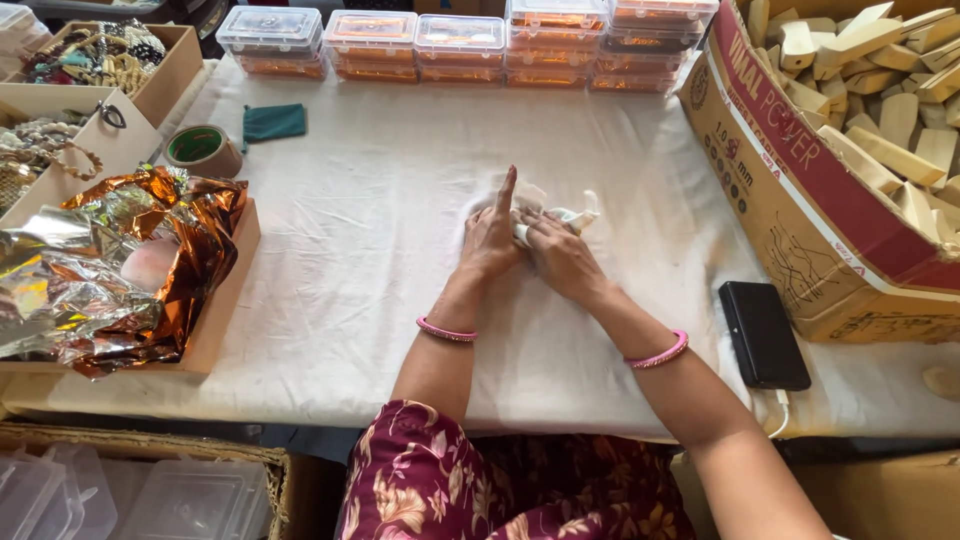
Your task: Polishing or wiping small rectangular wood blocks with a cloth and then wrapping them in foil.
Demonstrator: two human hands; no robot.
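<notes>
A small white bundle [548, 217] lies mid-bench on the white cloth [350, 260], pinned between both hands. The left hand [490, 235] presses its left edge, index finger raised; the right hand [560, 255] curls around its near side, gripping it.

Matt cloth tablecloth [380, 260], glossy foil [120, 260]

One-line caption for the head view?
Both hands, left hand and right hand, press a small white cloth bundle on a white-covered table.
</notes>
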